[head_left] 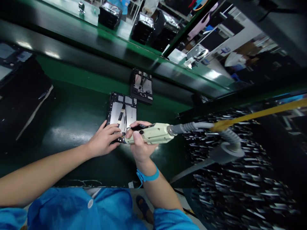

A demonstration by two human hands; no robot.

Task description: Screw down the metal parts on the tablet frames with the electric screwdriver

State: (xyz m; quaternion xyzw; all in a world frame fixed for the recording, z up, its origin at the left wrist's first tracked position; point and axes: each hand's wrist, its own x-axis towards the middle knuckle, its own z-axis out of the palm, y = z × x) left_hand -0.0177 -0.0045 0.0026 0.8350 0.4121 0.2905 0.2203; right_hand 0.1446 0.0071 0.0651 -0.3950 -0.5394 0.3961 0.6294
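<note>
My right hand (pixel 141 148) is closed around a pale green electric screwdriver (pixel 158 133), held nearly level with its tip pointing left. The tip is at the lower edge of an opened tablet (pixel 130 111) with silver panels, a black frame and a dark strip down its middle. Whether the tip touches a screw is hidden by my fingers. Across the tablet's lower left lies my left hand (pixel 102 140), fingers spread and resting on it near the tip. Just beyond, to the upper right, is a similar tablet or stack of tablets (pixel 143 84).
At the left stands a big black stack (pixel 21 92) with similar parts on top. Behind runs a raised green ledge (pixel 96 35) carrying several black stacks (pixel 110 16). A grey cable (pixel 192 126) and yellow strap (pixel 259 115) stretch right from the screwdriver, above many dark thin pieces (pixel 240 188).
</note>
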